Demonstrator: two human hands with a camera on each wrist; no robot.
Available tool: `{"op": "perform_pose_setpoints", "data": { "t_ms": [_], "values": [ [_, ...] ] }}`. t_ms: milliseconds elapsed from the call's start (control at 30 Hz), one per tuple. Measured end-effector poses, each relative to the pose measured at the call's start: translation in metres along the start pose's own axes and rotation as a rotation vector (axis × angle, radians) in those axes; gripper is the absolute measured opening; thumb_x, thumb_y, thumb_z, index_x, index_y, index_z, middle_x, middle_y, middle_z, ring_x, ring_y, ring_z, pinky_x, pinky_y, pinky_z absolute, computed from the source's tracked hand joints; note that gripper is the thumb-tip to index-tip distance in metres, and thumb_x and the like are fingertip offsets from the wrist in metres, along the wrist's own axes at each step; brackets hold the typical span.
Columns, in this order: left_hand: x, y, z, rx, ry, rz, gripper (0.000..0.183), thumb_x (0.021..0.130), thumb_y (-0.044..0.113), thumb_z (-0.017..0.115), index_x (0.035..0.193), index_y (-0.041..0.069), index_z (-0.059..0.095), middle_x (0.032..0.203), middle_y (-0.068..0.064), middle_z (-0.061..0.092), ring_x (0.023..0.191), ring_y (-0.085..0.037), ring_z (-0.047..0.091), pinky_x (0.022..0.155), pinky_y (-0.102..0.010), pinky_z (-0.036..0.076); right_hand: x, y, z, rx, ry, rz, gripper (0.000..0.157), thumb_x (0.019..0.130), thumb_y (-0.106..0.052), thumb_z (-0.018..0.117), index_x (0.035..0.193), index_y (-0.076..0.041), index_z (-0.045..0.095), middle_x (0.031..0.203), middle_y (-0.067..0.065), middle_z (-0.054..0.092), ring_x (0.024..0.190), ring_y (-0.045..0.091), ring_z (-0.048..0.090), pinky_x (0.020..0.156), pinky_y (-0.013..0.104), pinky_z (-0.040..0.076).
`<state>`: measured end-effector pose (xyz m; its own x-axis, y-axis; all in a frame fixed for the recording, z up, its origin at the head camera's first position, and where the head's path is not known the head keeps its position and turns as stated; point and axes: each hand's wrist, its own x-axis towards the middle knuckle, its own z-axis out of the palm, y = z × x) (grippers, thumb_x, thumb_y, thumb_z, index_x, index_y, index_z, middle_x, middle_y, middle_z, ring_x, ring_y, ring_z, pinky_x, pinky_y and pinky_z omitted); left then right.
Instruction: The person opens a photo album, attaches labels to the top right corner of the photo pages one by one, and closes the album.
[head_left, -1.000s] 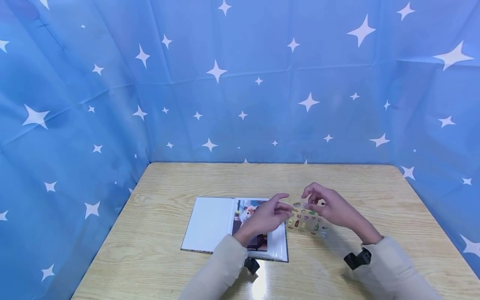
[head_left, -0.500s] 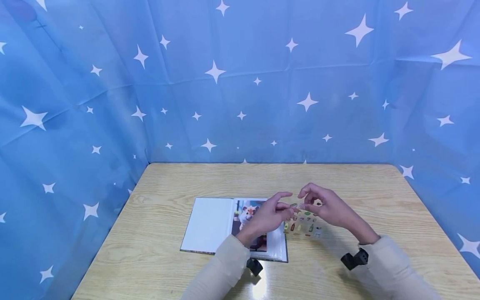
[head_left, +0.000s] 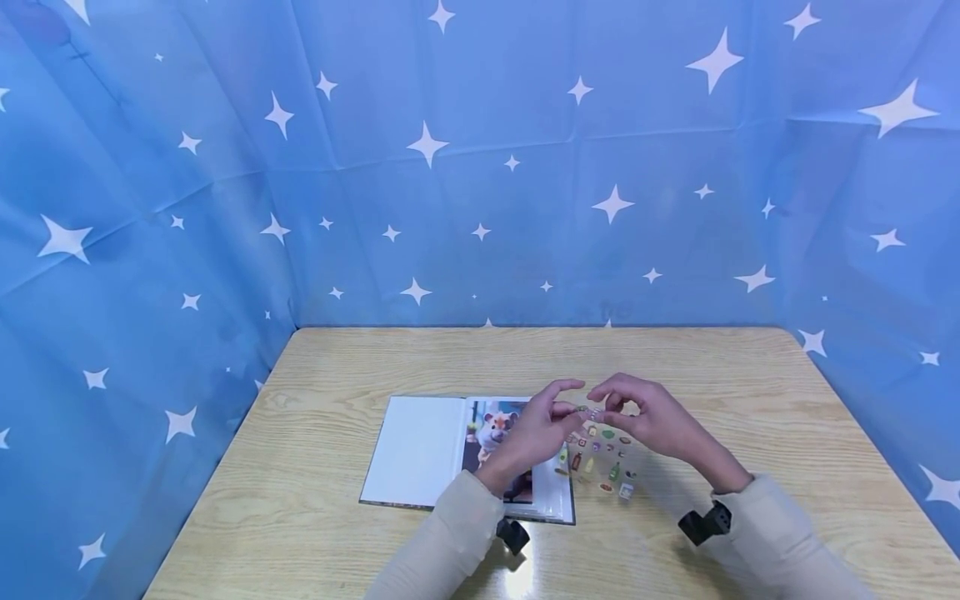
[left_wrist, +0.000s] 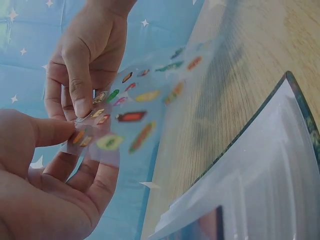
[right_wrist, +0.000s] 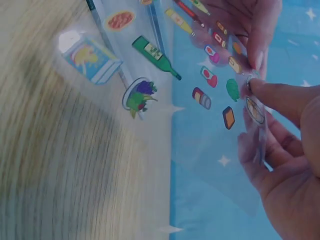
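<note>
A clear sticker sheet (head_left: 615, 472) printed with small food and bottle pictures hangs between my hands, tilted, over the album's right edge. My left hand (head_left: 534, 429) pinches its upper edge between thumb and fingers; the left wrist view shows those fingers behind the film. Close beside it, my right hand (head_left: 651, 418) pinches the same edge, thumb on the printed face and fingers behind. In the right wrist view, the right thumb (right_wrist: 280, 97) presses by a small round sticker (right_wrist: 255, 110). A green bottle sticker (right_wrist: 156, 56) shows lower on the sheet.
An open photo album (head_left: 416, 446) lies on the wooden table (head_left: 315, 467), partly beneath my left forearm. Its right page bears a hamster photo (head_left: 495, 429) in a clear sleeve. A blue star-patterned curtain (head_left: 480, 192) hangs behind and at both sides.
My right hand has moved left, closer to my left hand. The sticker sheet has shifted left with it, and its lower edge has swung down toward me. The album stays put.
</note>
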<state>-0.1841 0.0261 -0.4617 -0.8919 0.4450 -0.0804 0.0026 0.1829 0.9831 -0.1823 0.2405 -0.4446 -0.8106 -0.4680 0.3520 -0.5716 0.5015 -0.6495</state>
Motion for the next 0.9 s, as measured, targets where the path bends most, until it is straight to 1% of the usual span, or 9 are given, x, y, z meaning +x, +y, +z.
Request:
{"op": "perform_pose_setpoints", "data": {
  "t_ms": [67, 133, 267, 400, 500, 600, 767, 800, 900],
  "values": [
    [0.0000, 0.0000, 0.0002, 0.001, 0.005, 0.003, 0.043, 0.100, 0.024, 0.059, 0.142, 0.030, 0.049, 0.088, 0.006, 0.072, 0.057, -0.013, 0.046, 0.049, -0.026, 0.034, -0.0003, 0.0011, 0.0006, -0.016, 0.006, 0.004, 0.028, 0.083, 0.003, 0.076, 0.107, -0.010, 0.072, 0.098, -0.003, 0.068, 0.077, 0.004, 0.061, 0.065, 0.030, 0.054],
    [0.0001, 0.0001, 0.0007, 0.003, 0.010, -0.001, 0.043, 0.100, 0.023, 0.059, 0.142, 0.030, 0.050, 0.087, 0.006, 0.071, 0.056, -0.013, 0.044, 0.048, -0.025, 0.032, -0.0012, 0.0024, 0.0013, -0.028, 0.012, 0.003, 0.028, 0.083, 0.004, 0.076, 0.107, -0.011, 0.073, 0.098, -0.003, 0.068, 0.078, 0.004, 0.060, 0.064, 0.029, 0.053],
    [0.0000, 0.0007, 0.0019, 0.014, 0.023, -0.015, 0.042, 0.100, 0.023, 0.060, 0.140, 0.033, 0.051, 0.087, 0.008, 0.072, 0.060, -0.019, 0.052, 0.049, -0.025, 0.033, -0.0022, 0.0033, 0.0017, -0.040, 0.029, -0.003, 0.026, 0.083, 0.003, 0.075, 0.104, -0.011, 0.074, 0.097, -0.003, 0.069, 0.078, 0.004, 0.059, 0.063, 0.028, 0.052],
    [0.0001, 0.0011, 0.0031, 0.024, 0.033, -0.026, 0.041, 0.099, 0.023, 0.061, 0.138, 0.036, 0.052, 0.087, 0.010, 0.072, 0.069, -0.030, 0.059, 0.049, -0.025, 0.034, -0.0026, 0.0038, 0.0016, -0.047, 0.042, -0.003, 0.024, 0.083, 0.001, 0.076, 0.102, -0.013, 0.075, 0.096, -0.005, 0.069, 0.077, 0.003, 0.059, 0.062, 0.028, 0.052],
    [0.0006, 0.0006, 0.0034, 0.021, 0.035, -0.031, 0.041, 0.099, 0.022, 0.061, 0.137, 0.036, 0.052, 0.087, 0.010, 0.072, 0.075, -0.035, 0.062, 0.049, -0.024, 0.034, -0.0035, 0.0055, 0.0022, -0.055, 0.051, -0.004, 0.023, 0.083, -0.001, 0.077, 0.101, -0.015, 0.076, 0.095, -0.007, 0.069, 0.077, 0.002, 0.059, 0.062, 0.028, 0.052],
    [0.0010, -0.0002, 0.0033, 0.008, 0.030, -0.027, 0.042, 0.099, 0.021, 0.061, 0.138, 0.034, 0.052, 0.087, 0.009, 0.072, 0.073, -0.033, 0.062, 0.048, -0.024, 0.034, -0.0042, 0.0074, 0.0028, -0.054, 0.068, -0.014, 0.022, 0.083, -0.002, 0.078, 0.099, -0.017, 0.077, 0.094, -0.008, 0.070, 0.077, 0.003, 0.060, 0.063, 0.029, 0.053],
    [0.0014, -0.0019, 0.0035, -0.004, 0.036, -0.021, 0.041, 0.099, 0.020, 0.061, 0.136, 0.036, 0.053, 0.088, 0.008, 0.072, 0.063, -0.022, 0.056, 0.047, -0.024, 0.036, -0.0045, 0.0080, 0.0033, -0.033, 0.105, -0.040, 0.022, 0.081, -0.001, 0.079, 0.095, -0.018, 0.078, 0.093, -0.006, 0.071, 0.082, 0.008, 0.064, 0.065, 0.027, 0.054],
    [0.0015, -0.0024, 0.0037, -0.003, 0.038, -0.022, 0.041, 0.099, 0.020, 0.062, 0.135, 0.037, 0.054, 0.088, 0.008, 0.072, 0.062, -0.020, 0.056, 0.048, -0.024, 0.037, -0.0045, 0.0080, 0.0035, -0.029, 0.112, -0.047, 0.022, 0.081, 0.000, 0.079, 0.094, -0.017, 0.078, 0.092, -0.005, 0.071, 0.083, 0.010, 0.065, 0.066, 0.027, 0.054],
    [0.0015, -0.0039, 0.0044, -0.003, 0.038, -0.030, 0.040, 0.099, 0.022, 0.062, 0.134, 0.038, 0.054, 0.092, 0.010, 0.072, 0.069, -0.015, 0.063, 0.054, -0.026, 0.045, -0.0047, 0.0078, 0.0041, -0.014, 0.121, -0.060, 0.022, 0.080, 0.002, 0.079, 0.092, -0.016, 0.078, 0.091, -0.002, 0.071, 0.082, 0.015, 0.066, 0.065, 0.026, 0.054]
  ]
}}
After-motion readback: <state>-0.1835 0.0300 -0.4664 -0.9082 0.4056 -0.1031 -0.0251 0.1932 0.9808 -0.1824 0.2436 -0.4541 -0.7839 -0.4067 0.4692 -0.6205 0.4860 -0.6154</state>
